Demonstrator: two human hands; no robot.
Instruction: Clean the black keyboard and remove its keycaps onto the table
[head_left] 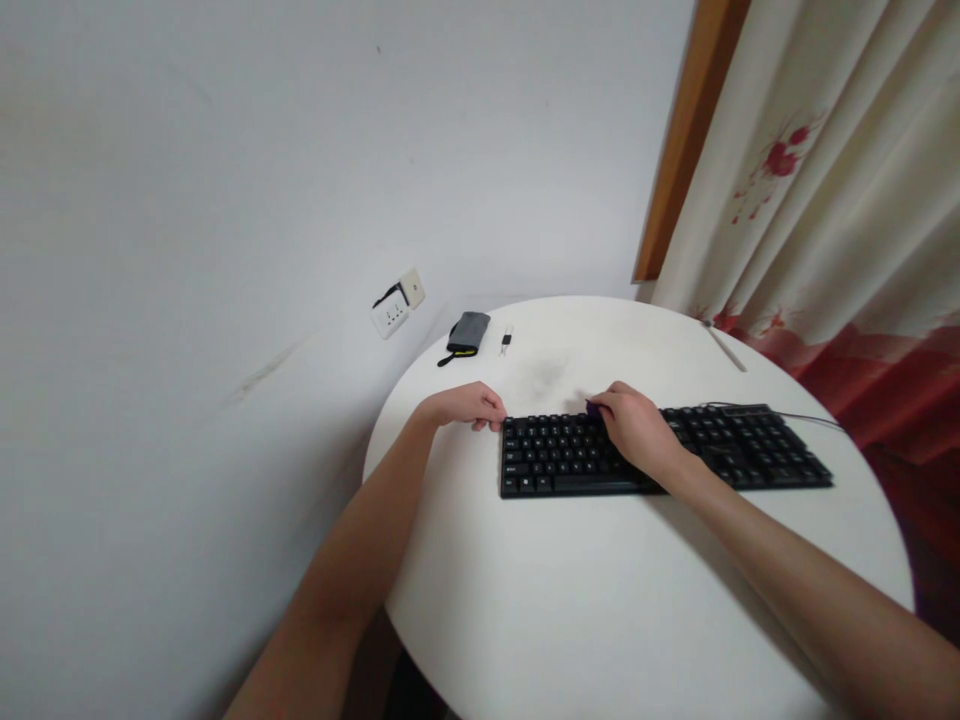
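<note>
White round table point(525, 610), wall point(225, 200) at its ten o'clock, a black keyboard point(566, 455) across its middle. I see the left hand point(474, 405) bunched at the keyboard's ten-o'clock corner; gripping or merely touching, I can't tell. The right hand point(636, 425) pinches a small purple item point(594, 409) by its eleven-o'clock edge.

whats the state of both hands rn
Left hand: curled closed at the keyboard's far left corner, grip unclear.
Right hand: closed, holding a small dark purple item.
</note>
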